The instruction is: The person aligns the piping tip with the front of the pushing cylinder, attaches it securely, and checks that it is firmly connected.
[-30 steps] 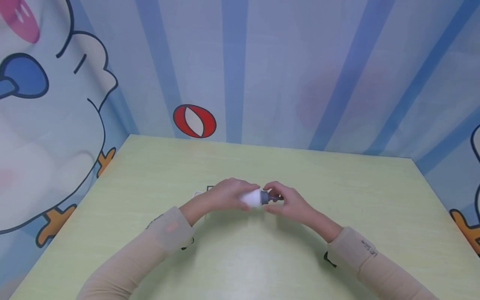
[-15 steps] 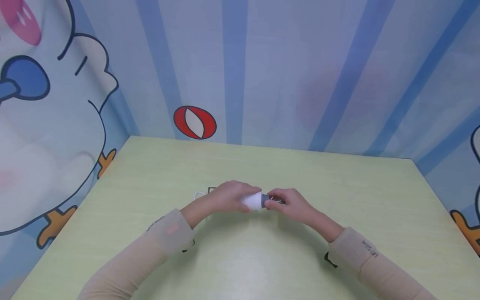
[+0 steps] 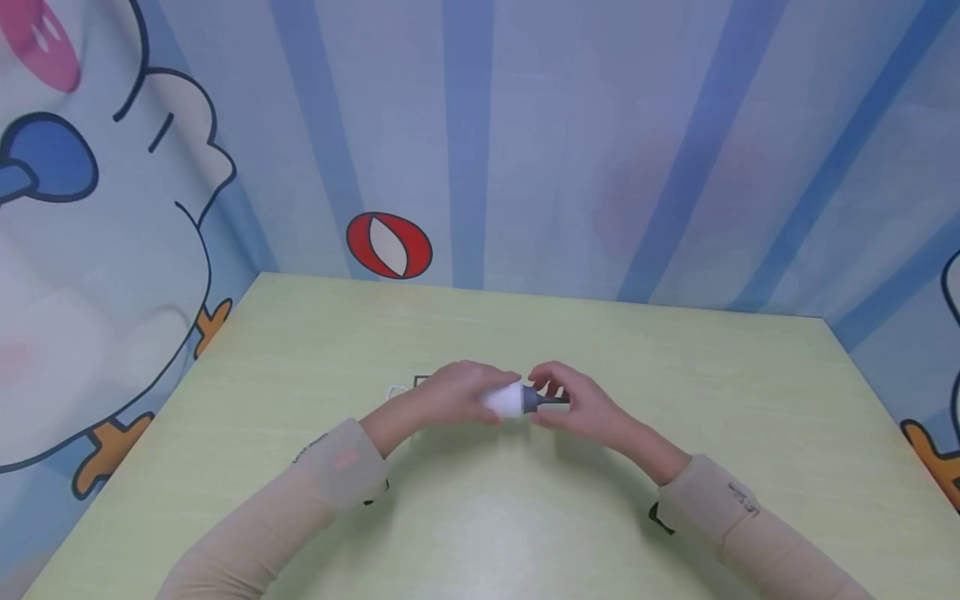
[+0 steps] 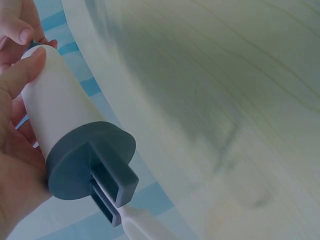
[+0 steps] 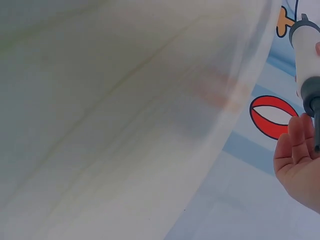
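Note:
A white cylinder (image 3: 505, 400) lies sideways in the left hand (image 3: 457, 393), whose fingers and thumb grip round its body. In the left wrist view its grey end cap (image 4: 92, 160) has a slotted bracket, with a white part running out of it. A grey collar (image 3: 530, 398) and thin dark nozzle (image 3: 553, 400) point right from the other end. Around the nozzle the right hand (image 3: 588, 407) is held with fingers apart and bent; in the right wrist view this hand (image 5: 302, 167) is beside the nozzle (image 5: 317, 127), not gripping it.
The pale green table (image 3: 480, 517) lies beneath both forearms. Behind it stands a blue striped backdrop (image 3: 555, 150) with a red and white oval (image 3: 389, 245). A cartoon figure (image 3: 82, 250) covers the left wall.
The right fingers pinched at the collar half a second ago and have since spread off it, uncovering the nozzle. The left hand holds the cylinder in nearly the same place.

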`<action>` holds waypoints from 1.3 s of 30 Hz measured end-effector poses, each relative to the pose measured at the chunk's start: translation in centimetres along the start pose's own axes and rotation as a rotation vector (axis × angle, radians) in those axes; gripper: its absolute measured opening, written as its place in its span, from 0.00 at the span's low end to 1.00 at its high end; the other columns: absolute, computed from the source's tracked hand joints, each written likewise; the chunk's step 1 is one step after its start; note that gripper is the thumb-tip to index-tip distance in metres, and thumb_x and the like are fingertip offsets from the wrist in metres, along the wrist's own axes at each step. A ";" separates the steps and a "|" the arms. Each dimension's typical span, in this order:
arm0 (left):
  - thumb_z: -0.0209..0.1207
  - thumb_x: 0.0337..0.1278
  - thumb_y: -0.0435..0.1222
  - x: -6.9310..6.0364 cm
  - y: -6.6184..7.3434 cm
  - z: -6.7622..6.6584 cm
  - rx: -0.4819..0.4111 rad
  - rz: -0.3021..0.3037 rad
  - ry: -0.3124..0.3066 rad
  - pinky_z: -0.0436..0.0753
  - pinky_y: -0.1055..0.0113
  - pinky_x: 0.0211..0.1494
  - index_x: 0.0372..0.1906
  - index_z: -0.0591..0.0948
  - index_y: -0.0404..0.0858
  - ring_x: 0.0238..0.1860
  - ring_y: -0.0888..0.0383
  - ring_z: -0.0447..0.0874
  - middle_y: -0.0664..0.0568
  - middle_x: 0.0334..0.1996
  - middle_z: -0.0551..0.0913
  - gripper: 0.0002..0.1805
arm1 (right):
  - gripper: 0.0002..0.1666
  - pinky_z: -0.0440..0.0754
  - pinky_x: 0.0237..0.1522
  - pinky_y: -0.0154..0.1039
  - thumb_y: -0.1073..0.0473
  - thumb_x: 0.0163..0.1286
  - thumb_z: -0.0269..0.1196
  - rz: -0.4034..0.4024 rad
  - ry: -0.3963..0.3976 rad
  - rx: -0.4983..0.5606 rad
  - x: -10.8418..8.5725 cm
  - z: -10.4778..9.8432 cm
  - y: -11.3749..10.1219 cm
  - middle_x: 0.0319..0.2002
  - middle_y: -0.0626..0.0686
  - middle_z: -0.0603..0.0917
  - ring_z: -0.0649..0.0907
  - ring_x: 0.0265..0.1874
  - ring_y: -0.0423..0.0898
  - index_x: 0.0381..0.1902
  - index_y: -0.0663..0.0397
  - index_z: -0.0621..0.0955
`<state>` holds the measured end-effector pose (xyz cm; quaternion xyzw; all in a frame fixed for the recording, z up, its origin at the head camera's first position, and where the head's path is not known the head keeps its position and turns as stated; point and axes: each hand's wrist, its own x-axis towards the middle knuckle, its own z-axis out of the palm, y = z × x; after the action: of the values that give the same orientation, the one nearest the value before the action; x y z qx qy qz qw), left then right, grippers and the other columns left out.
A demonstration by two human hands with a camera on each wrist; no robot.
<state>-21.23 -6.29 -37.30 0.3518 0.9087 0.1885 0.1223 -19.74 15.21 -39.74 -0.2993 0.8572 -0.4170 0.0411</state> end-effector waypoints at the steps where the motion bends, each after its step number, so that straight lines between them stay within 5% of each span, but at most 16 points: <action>1: 0.64 0.44 0.42 0.0 0.0 0.0 -0.001 0.004 0.001 0.73 0.63 0.49 0.59 0.70 0.45 0.48 0.58 0.74 0.54 0.53 0.76 0.32 | 0.21 0.75 0.34 0.37 0.64 0.52 0.65 -0.012 0.006 0.002 0.0 0.1 0.0 0.38 0.52 0.77 0.74 0.32 0.44 0.44 0.56 0.72; 13: 0.63 0.45 0.41 -0.3 0.0 0.1 -0.003 0.030 0.007 0.74 0.63 0.49 0.59 0.70 0.43 0.48 0.58 0.74 0.53 0.53 0.76 0.31 | 0.13 0.74 0.34 0.34 0.58 0.61 0.58 0.050 -0.035 -0.022 0.0 0.1 -0.7 0.33 0.50 0.80 0.76 0.32 0.42 0.43 0.57 0.75; 22: 0.63 0.46 0.42 -0.4 0.1 -0.1 0.001 0.023 0.003 0.74 0.63 0.48 0.60 0.68 0.43 0.49 0.57 0.74 0.53 0.53 0.75 0.32 | 0.20 0.75 0.30 0.34 0.52 0.67 0.51 0.110 -0.071 0.019 0.1 -0.1 -0.2 0.37 0.57 0.82 0.81 0.35 0.51 0.53 0.57 0.71; 27: 0.63 0.46 0.42 -0.4 -0.1 -0.1 0.012 0.005 0.006 0.74 0.63 0.49 0.61 0.68 0.44 0.49 0.58 0.74 0.53 0.54 0.75 0.33 | 0.27 0.76 0.38 0.38 0.53 0.61 0.58 0.088 -0.047 0.024 0.1 0.1 -0.2 0.45 0.55 0.80 0.78 0.41 0.48 0.56 0.58 0.68; 34: 0.63 0.45 0.41 -0.4 -0.2 0.0 -0.002 0.020 0.007 0.73 0.64 0.49 0.60 0.69 0.44 0.48 0.58 0.74 0.53 0.53 0.76 0.32 | 0.18 0.74 0.37 0.37 0.63 0.53 0.64 0.016 -0.003 -0.033 0.2 0.5 -0.3 0.38 0.50 0.78 0.75 0.37 0.44 0.42 0.56 0.73; 39: 0.63 0.45 0.42 -0.5 -0.1 0.2 0.004 0.017 -0.001 0.73 0.63 0.50 0.59 0.69 0.45 0.49 0.58 0.74 0.54 0.54 0.75 0.32 | 0.14 0.74 0.36 0.37 0.61 0.56 0.63 0.051 -0.030 -0.015 0.0 0.6 -0.3 0.33 0.48 0.78 0.75 0.34 0.42 0.41 0.54 0.74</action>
<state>-20.89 -6.69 -37.46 0.3598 0.9060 0.1877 0.1203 -19.45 14.64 -39.89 -0.2840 0.8670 -0.4047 0.0620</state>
